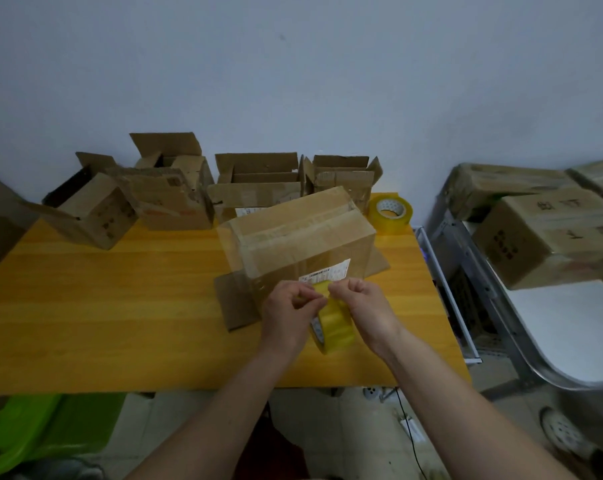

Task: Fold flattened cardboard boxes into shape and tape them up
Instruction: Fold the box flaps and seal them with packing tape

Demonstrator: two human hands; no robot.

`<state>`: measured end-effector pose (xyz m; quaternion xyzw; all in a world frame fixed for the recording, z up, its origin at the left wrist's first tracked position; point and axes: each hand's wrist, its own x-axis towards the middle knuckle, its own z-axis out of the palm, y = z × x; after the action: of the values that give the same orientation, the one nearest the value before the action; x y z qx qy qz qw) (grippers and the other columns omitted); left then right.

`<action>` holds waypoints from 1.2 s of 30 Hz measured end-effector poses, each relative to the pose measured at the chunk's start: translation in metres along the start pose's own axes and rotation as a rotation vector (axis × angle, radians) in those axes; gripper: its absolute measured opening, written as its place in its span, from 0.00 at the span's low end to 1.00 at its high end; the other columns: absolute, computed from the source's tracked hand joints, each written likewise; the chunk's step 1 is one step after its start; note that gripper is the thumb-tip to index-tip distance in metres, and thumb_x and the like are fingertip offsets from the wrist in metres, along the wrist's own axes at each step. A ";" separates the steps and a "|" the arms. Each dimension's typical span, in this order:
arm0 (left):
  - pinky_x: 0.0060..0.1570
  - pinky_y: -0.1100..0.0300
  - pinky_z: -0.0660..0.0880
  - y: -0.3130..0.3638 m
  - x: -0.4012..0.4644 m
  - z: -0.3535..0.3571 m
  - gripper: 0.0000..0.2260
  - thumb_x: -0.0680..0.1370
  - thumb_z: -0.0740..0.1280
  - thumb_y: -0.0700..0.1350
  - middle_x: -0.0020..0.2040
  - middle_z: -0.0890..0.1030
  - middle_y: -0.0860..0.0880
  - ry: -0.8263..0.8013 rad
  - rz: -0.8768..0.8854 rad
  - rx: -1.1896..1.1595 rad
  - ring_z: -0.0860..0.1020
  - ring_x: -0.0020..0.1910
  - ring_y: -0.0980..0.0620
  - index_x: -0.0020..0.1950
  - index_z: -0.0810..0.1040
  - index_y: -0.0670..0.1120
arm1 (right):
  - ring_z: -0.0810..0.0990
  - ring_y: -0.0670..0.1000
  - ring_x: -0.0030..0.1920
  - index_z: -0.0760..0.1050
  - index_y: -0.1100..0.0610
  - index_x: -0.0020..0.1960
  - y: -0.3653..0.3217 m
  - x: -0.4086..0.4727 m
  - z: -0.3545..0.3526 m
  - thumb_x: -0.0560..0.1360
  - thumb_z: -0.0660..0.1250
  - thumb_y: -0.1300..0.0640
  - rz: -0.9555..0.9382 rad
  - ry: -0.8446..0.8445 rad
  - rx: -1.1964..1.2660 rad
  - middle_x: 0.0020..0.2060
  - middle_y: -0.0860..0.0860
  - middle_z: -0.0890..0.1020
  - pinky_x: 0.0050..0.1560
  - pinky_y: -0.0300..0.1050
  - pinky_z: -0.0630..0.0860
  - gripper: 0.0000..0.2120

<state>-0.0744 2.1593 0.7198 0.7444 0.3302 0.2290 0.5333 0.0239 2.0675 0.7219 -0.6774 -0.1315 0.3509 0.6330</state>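
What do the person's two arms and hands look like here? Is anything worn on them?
Both forearms are bare up to the bottom edge of the picture; no sleeve shows. The left hand and the right hand wear no gloves, and no watch, bracelet or ring is visible. Fingernails are too small to judge.

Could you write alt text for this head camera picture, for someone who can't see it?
Two bare hands, left hand and right hand, pinch a yellow tape roll before a folded cardboard box on a yellow table. Open boxes line the wall.

Matt brown cardboard box (303, 237); glossy yellow tape roll (334, 327); smooth wood-grain table (120, 306).
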 end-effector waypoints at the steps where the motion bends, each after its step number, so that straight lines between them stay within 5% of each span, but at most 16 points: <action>1: 0.39 0.71 0.75 0.000 0.002 0.001 0.05 0.72 0.75 0.41 0.51 0.78 0.49 0.011 -0.022 -0.002 0.78 0.42 0.61 0.40 0.80 0.48 | 0.73 0.49 0.37 0.74 0.58 0.36 0.001 0.000 0.000 0.77 0.65 0.60 -0.011 0.008 -0.052 0.31 0.51 0.75 0.43 0.45 0.72 0.11; 4: 0.41 0.71 0.73 0.003 0.009 0.003 0.07 0.72 0.74 0.41 0.52 0.78 0.49 0.037 -0.049 0.012 0.78 0.46 0.58 0.39 0.78 0.51 | 0.76 0.55 0.44 0.76 0.56 0.47 0.007 -0.001 0.002 0.79 0.63 0.57 -0.021 0.051 -0.178 0.38 0.52 0.77 0.50 0.56 0.74 0.04; 7: 0.43 0.68 0.72 0.004 0.014 0.001 0.07 0.72 0.74 0.41 0.52 0.79 0.48 0.033 -0.075 -0.010 0.78 0.48 0.54 0.38 0.78 0.51 | 0.80 0.54 0.52 0.61 0.45 0.71 0.010 0.001 -0.010 0.77 0.65 0.63 -0.016 -0.002 -0.018 0.55 0.52 0.76 0.55 0.56 0.78 0.27; 10: 0.45 0.62 0.76 0.000 0.014 0.002 0.06 0.72 0.74 0.41 0.52 0.79 0.47 -0.018 -0.087 -0.013 0.78 0.46 0.55 0.39 0.79 0.50 | 0.80 0.46 0.44 0.73 0.45 0.64 0.003 -0.001 -0.020 0.74 0.67 0.69 -0.147 -0.112 -0.139 0.60 0.49 0.75 0.46 0.42 0.80 0.25; 14: 0.46 0.58 0.78 -0.001 0.015 0.010 0.06 0.72 0.74 0.41 0.51 0.80 0.45 -0.043 -0.116 -0.024 0.79 0.47 0.51 0.39 0.79 0.50 | 0.80 0.55 0.51 0.81 0.56 0.44 0.006 0.001 -0.023 0.73 0.71 0.65 -0.134 -0.014 -0.275 0.59 0.52 0.78 0.51 0.49 0.79 0.05; 16: 0.50 0.52 0.79 -0.002 0.015 0.015 0.07 0.72 0.74 0.41 0.48 0.81 0.46 -0.064 -0.137 -0.032 0.80 0.46 0.51 0.38 0.79 0.51 | 0.79 0.52 0.51 0.81 0.57 0.41 0.008 0.003 -0.028 0.73 0.71 0.65 -0.124 0.006 -0.258 0.57 0.52 0.79 0.46 0.41 0.77 0.05; 19: 0.50 0.48 0.80 -0.006 0.018 0.024 0.06 0.73 0.74 0.41 0.48 0.81 0.44 -0.085 -0.179 -0.049 0.81 0.46 0.48 0.39 0.80 0.50 | 0.79 0.50 0.50 0.83 0.57 0.46 0.013 0.000 -0.031 0.71 0.72 0.67 -0.085 0.070 -0.098 0.56 0.54 0.80 0.44 0.34 0.76 0.07; 23: 0.47 0.50 0.80 -0.010 0.024 0.039 0.06 0.73 0.73 0.40 0.45 0.80 0.47 -0.091 -0.182 -0.044 0.80 0.44 0.46 0.39 0.80 0.49 | 0.74 0.50 0.44 0.66 0.45 0.71 0.027 0.000 -0.036 0.68 0.75 0.66 -0.007 0.109 -0.087 0.44 0.54 0.76 0.51 0.44 0.77 0.37; 27: 0.49 0.52 0.80 -0.023 0.025 0.046 0.05 0.76 0.69 0.38 0.52 0.77 0.46 -0.184 -0.170 -0.028 0.79 0.48 0.51 0.42 0.79 0.47 | 0.68 0.49 0.37 0.78 0.54 0.59 0.040 0.010 -0.046 0.68 0.74 0.69 -0.059 0.111 -0.252 0.33 0.50 0.68 0.40 0.42 0.71 0.22; 31: 0.48 0.68 0.75 -0.036 0.032 0.036 0.10 0.79 0.63 0.36 0.55 0.77 0.50 -0.172 -0.071 0.170 0.76 0.48 0.59 0.53 0.78 0.50 | 0.76 0.50 0.54 0.79 0.54 0.59 0.067 0.023 -0.051 0.72 0.71 0.67 -0.075 0.184 -0.749 0.52 0.51 0.80 0.57 0.46 0.73 0.18; 36: 0.41 0.64 0.73 -0.039 0.036 0.000 0.10 0.80 0.60 0.34 0.44 0.81 0.48 -0.026 0.226 0.407 0.76 0.42 0.54 0.55 0.80 0.43 | 0.74 0.56 0.63 0.73 0.51 0.66 0.097 0.039 -0.058 0.76 0.63 0.65 -0.014 0.104 -1.176 0.63 0.55 0.76 0.60 0.46 0.69 0.21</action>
<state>-0.0594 2.1941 0.6824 0.8717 0.2773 0.2065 0.3473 0.0637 2.0317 0.6153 -0.9300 -0.2771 0.1815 0.1592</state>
